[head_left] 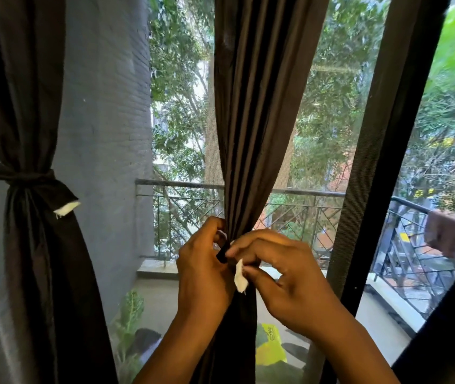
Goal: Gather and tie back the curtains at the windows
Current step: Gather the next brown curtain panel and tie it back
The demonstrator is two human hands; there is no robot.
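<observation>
Both forearms rise from the bottom edge and meet at the gathered curtain (248,134), whose long axis runs straight up and down between the two hands. Curled round the bunched fabric from the left side, the left hand (207,267) pinches the dark tie-back band (222,254) against the folds. From the right, the right hand (284,275) has thumb and forefinger closed on the band's white end tab (240,279), which hangs just in front of the curtain. The two hands sit almost touching at the same height, so closing the tie looks to turn on drawing that tab across the vertical bundle toward the left hand; the right hand is the nearer to it. This cloth is dark, matte and soft, falling in narrow pleats that pinch to a waist at the grip and flare above. At the left a second curtain (27,106) already hangs cinched by its own band, a white tab (65,209) sticking out. Beyond the screened window stand a metal balcony railing (304,198) and trees.
</observation>
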